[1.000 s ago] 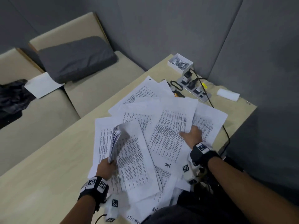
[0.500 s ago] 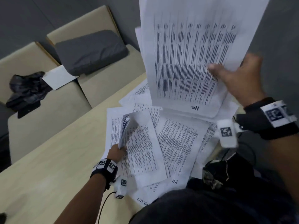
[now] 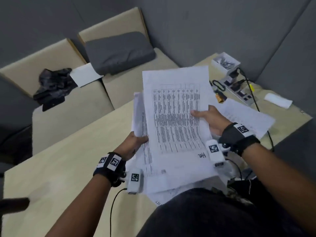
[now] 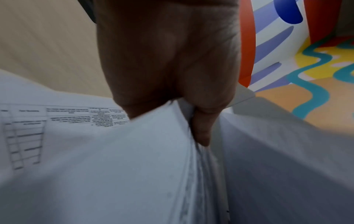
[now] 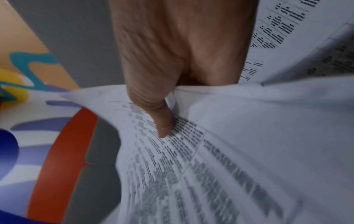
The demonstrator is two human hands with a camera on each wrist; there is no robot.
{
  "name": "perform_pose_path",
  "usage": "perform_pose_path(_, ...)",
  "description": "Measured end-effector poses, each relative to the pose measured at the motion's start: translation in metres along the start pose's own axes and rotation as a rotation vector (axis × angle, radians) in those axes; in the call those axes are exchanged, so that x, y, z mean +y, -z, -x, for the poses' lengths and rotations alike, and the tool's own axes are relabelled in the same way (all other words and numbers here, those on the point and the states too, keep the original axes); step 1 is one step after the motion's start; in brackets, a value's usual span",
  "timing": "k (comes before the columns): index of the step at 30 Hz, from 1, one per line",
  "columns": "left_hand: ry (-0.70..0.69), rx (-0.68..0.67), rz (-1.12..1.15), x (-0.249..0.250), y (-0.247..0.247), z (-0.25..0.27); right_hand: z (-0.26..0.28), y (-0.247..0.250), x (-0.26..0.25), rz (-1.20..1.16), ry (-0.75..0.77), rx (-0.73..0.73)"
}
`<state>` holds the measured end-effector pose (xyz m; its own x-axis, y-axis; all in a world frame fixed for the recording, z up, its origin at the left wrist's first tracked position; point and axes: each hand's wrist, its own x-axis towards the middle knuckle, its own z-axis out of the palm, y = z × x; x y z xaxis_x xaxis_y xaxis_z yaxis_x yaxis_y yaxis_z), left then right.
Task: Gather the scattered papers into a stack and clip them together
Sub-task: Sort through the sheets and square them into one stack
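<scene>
A printed sheet (image 3: 172,106) with dense table text is lifted in front of me, pinched at its right edge by my right hand (image 3: 207,119), thumb on top. The right wrist view shows that thumb (image 5: 162,121) pressing on the print. My left hand (image 3: 135,142) grips a thick bundle of papers (image 3: 139,115) at its lower left edge, just left of and partly under the sheet. In the left wrist view the bundle (image 4: 172,159) fans out below the hand. More loose papers (image 3: 246,117) lie on the table to the right. A white box of clips (image 3: 225,61) stands at the far corner.
The light wood table (image 3: 59,168) carries a power strip (image 3: 237,89) with plugged cables and a white roll (image 3: 277,100) at its far right. Beyond it a beige sofa (image 3: 68,106) holds a grey cushion (image 3: 118,52), dark cloth (image 3: 53,84) and a white sheet (image 3: 85,76).
My right hand took a sheet off the table, raised it high, then lowered it toward the bundle. My left hand lifted the bundle up off the table to meet it.
</scene>
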<state>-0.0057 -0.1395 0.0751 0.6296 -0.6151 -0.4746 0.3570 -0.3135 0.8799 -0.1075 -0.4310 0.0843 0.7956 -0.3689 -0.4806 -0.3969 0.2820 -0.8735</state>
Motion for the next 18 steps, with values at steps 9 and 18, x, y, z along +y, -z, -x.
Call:
perform_pose_path(9, -0.023, 0.073, 0.290, 0.005, -0.020, 0.010, -0.005, -0.022, 0.001, 0.101, 0.089, -0.079)
perform_pose_path(18, -0.461, 0.246, 0.079, 0.072, -0.044, 0.010, 0.041, -0.046, -0.077, 0.143, 0.413, 0.038)
